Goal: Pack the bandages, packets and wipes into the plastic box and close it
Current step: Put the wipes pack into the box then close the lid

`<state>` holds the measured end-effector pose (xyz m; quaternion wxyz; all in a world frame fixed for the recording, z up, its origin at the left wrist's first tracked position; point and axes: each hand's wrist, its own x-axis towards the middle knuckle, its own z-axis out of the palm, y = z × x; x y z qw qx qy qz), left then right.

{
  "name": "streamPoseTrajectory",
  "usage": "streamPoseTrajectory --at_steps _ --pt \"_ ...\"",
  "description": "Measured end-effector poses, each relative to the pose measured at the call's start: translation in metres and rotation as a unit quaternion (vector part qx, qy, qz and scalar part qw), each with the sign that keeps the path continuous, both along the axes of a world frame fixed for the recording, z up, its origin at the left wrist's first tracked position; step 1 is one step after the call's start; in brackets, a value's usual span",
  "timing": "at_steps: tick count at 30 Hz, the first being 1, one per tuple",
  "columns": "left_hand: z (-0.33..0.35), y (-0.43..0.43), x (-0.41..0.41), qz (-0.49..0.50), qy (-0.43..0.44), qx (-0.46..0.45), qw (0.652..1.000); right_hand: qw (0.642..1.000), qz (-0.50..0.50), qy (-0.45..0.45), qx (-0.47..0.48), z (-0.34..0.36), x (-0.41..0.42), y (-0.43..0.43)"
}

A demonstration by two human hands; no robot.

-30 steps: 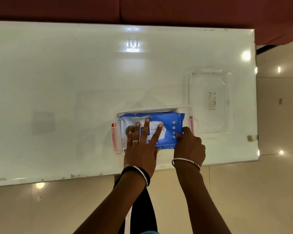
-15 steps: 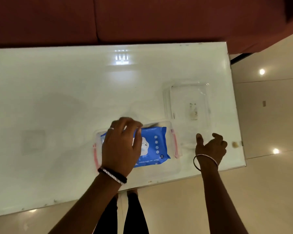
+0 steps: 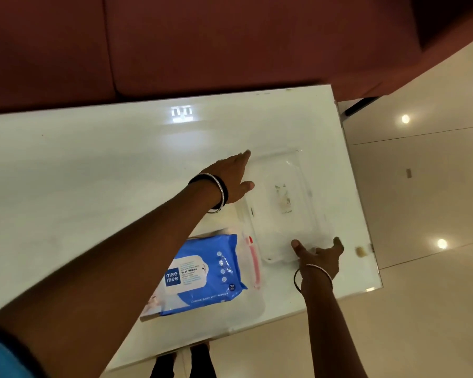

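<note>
Your left hand [image 3: 231,177] is spread open at the far-left edge of the clear lid [image 3: 284,205]; your right hand [image 3: 321,257], also open, touches its near end. Neither grips yet. The lid's long axis runs away from you, just right of the plastic box [image 3: 253,298] holding the wipes [image 3: 202,271] on the surface [image 3: 93,173].

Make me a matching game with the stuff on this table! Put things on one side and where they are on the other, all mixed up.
Things:
1. wet wipes pack
2. clear lid
3. left hand
4. right hand

Places:
A. at the near corner of the lid
B. lying inside the plastic box
C. at the far left edge of the lid
D. flat on the white table, right of the box

Pairs: 1-B, 2-D, 3-C, 4-A
</note>
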<state>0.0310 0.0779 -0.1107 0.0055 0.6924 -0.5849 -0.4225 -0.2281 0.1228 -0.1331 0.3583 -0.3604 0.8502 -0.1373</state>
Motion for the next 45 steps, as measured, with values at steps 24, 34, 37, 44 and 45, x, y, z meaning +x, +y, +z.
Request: streamPoseTrajectory --at_steps 24,34,37,44,45 --pt "0.072 0.114 0.056 0.589 0.541 -0.073 0.596 0.875 0.212 0.051 -0.433 0.083 0.038 0.043" --pt "0.082 0.237 0.04 0.589 0.441 -0.16 0.658 0.919 0.287 -0.083 -0.257 0.085 0.044 0.098" --pt "0.082 0.264 0.03 0.539 0.288 -0.16 0.775 0.877 0.428 -0.003 -0.218 0.091 0.029 0.108" --pt "0.078 0.289 0.009 0.48 0.092 -0.171 0.856 0.903 0.406 -0.127 -0.057 0.097 0.015 0.127" --pt "0.077 0.289 0.009 0.477 0.085 -0.172 0.858 0.908 0.393 -0.137 -0.052 0.097 0.016 0.131"
